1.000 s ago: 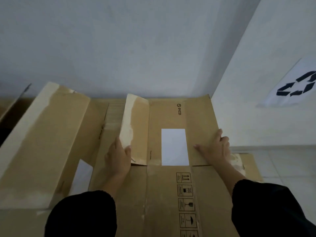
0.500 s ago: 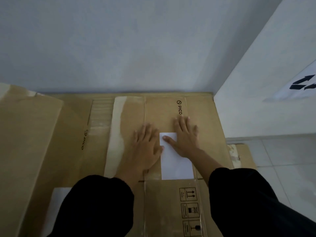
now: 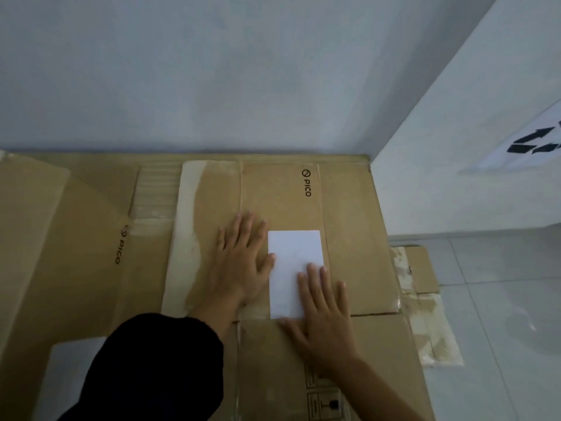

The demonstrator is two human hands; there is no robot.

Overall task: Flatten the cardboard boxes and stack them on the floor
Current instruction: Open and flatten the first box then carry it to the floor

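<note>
Cardboard box panels look stiff, light and springy at the creases, so we press our left hand and right hand flat, fingers straight, near the fold.

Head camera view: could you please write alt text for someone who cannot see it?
Seen from above, a person's left hand and right hand press flat on a flattened cardboard box on the floor in a corner. The right hand's fingers overlap a white label on the box; a sign with black arrows is on the wall to the right.
</note>
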